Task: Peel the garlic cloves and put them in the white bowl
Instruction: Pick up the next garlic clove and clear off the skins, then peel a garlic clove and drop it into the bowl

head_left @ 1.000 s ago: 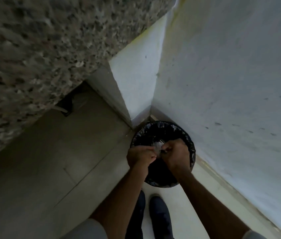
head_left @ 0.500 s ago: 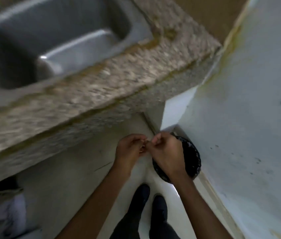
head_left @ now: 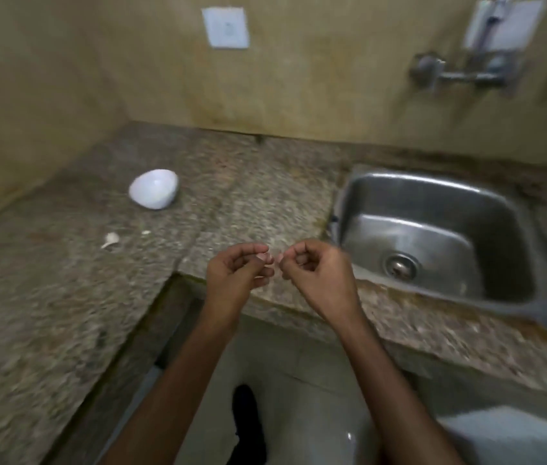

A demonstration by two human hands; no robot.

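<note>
A person's left hand (head_left: 235,273) and right hand (head_left: 315,273) meet over the front edge of a granite counter (head_left: 265,196). The fingers of both are curled tight, and the fingertips pinch a small pale clove (head_left: 271,257) between them. Blur hides how much skin it carries. Peeling appears to be the step in hand. The next move likely calls for stripping off what skin remains, then carrying the clove to the white bowl (head_left: 154,188), which sits well beyond and to the left of the fingers. What lies in the bowl cannot be told from this angle. A second clove (head_left: 111,239) lies on the counter to the left of the fingers, nearer than the bowl, with a pale scrap (head_left: 146,232) close by. To the right of the fingers, the steel sink (head_left: 433,182) shows only its drain (head_left: 399,265).
</note>
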